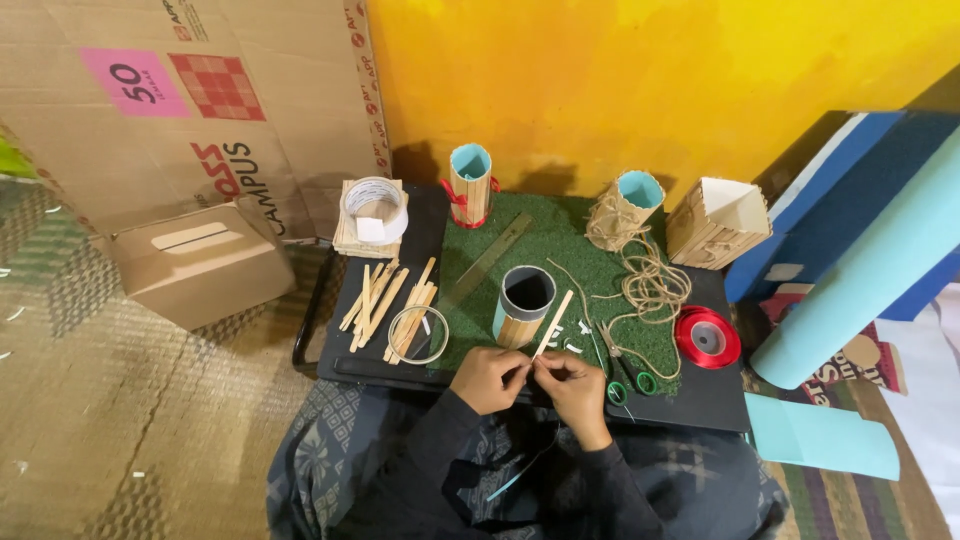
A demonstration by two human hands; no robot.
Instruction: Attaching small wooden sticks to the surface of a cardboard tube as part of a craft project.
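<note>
Pinching one wooden stick at lower centre, your left hand and right hand close their fingers on its bottom end. Beside it, the half-covered cup looks unfinished; three wrapped holders at upper centre look done.

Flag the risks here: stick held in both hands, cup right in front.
1. The stick in the left hand and right hand slants up beside the cup; a careless swing could tip it.
2. The scissors lie by the right wrist, which could snag them.
3. Loose twine sprawls nearby and might catch the stick.
</note>
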